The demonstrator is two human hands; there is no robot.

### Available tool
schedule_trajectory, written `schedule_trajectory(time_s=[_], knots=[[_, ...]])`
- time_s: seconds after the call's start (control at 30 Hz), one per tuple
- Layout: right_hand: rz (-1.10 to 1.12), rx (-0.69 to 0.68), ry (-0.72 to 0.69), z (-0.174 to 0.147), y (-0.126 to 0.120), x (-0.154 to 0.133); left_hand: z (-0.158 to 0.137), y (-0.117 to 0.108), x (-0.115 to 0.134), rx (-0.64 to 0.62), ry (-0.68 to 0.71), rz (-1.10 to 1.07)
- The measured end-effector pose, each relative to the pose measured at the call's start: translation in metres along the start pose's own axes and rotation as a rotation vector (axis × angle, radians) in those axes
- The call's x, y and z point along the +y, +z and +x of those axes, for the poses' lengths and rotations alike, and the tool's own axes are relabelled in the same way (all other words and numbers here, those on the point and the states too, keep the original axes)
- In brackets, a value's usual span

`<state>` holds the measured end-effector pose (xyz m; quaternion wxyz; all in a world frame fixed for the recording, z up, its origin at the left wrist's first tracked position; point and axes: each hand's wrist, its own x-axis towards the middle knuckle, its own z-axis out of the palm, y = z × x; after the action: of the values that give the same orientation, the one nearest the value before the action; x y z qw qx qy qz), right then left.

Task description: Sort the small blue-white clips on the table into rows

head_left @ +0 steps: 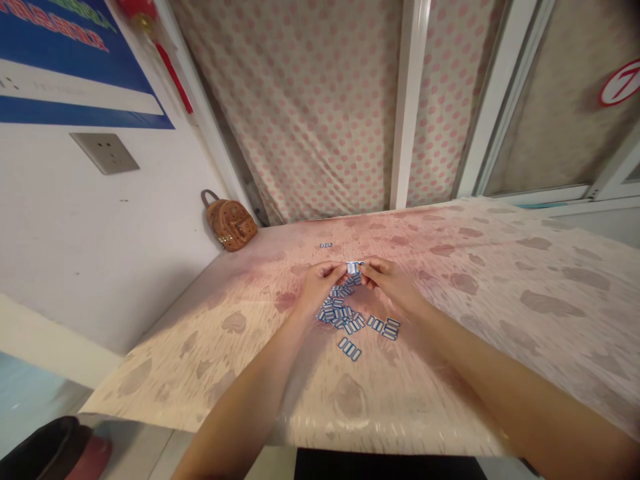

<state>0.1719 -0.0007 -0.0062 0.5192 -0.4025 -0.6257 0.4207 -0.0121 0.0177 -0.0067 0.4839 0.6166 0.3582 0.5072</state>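
Note:
Between my two hands is a small white piece with blue edging and stripes (354,267), held up over the table. My left hand (323,279) pinches its left end, fingers closed. My right hand (384,277) grips the right end the same way. Below and nearer to me lies a loose pile of similar flat blue-and-white pieces (340,312). A few more (384,327) lie at the pile's right side. One single piece (349,349) rests closer to the front edge, and another (326,245) lies beyond my hands. My fingers hide part of the held piece.
The table (240,360) has a patterned cloth with leaf-like prints. A small brown backpack-shaped bag (231,223) leans at the wall in the far left corner. Behind the table hangs a dotted curtain (320,107). A dark and red object (55,450) stands at lower left.

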Motion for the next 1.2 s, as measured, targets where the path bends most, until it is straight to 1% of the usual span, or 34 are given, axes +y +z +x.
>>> schedule_trajectory(time_s=[0.17,0.4,0.5,0.6,0.7,0.83,0.97,1.1,1.2], knots=[[-0.066,0.004,-0.01,0.001,0.003,0.003,0.0,0.0,-0.004,0.001,0.009,0.016],[-0.146,-0.013,-0.024,0.001,0.004,-0.001,0.001,0.0,-0.011,0.01,0.065,0.07],[-0.162,-0.008,-0.034,0.001,0.005,-0.001,0.001,0.001,-0.01,-0.002,0.08,0.057],[-0.166,0.002,-0.039,0.001,0.005,-0.001,0.0,0.002,-0.006,-0.035,0.138,0.071],[-0.123,0.011,-0.023,0.001,0.005,0.0,-0.003,0.003,-0.001,-0.055,0.216,0.187],[-0.013,0.006,0.017,0.001,0.002,0.002,-0.004,0.003,0.002,-0.064,0.292,0.377],[0.08,0.0,0.061,0.0,0.003,0.002,-0.003,0.001,0.001,-0.044,0.349,0.451],[0.089,-0.005,0.067,0.0,0.004,0.001,-0.002,0.0,0.001,-0.038,0.34,0.45],[0.059,-0.007,0.05,0.0,0.005,0.001,-0.002,0.0,0.001,-0.043,0.272,0.36]])
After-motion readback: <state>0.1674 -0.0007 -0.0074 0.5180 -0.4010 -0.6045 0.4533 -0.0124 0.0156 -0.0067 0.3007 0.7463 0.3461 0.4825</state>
